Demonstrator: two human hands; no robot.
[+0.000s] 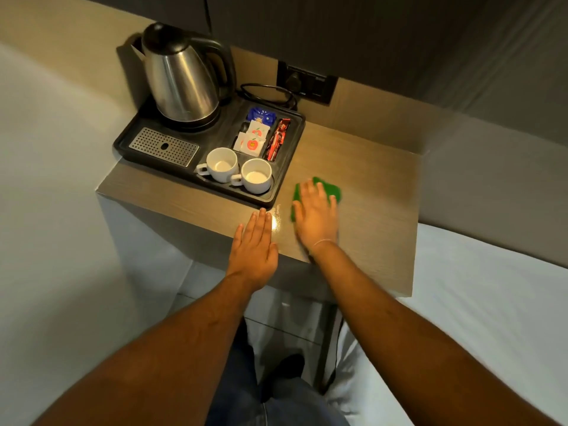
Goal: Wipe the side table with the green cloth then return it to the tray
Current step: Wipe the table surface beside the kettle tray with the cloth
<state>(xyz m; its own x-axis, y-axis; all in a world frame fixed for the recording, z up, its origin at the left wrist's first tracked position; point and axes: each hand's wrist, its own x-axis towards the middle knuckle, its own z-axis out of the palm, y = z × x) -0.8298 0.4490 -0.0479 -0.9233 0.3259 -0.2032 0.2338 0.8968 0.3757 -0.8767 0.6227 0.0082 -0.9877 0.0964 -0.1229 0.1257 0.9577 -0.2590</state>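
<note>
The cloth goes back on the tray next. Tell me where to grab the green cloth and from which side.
Pinch the far edge of the green cloth, the part showing beyond the right hand. It lies flat on the table, so come from above and bunch it up.

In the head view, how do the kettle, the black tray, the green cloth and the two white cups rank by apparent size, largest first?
1. black tray
2. kettle
3. The two white cups, left and right, look alike, so I do not rank them.
4. green cloth, but the right hand hides part of it, so its place is unsure.
</note>
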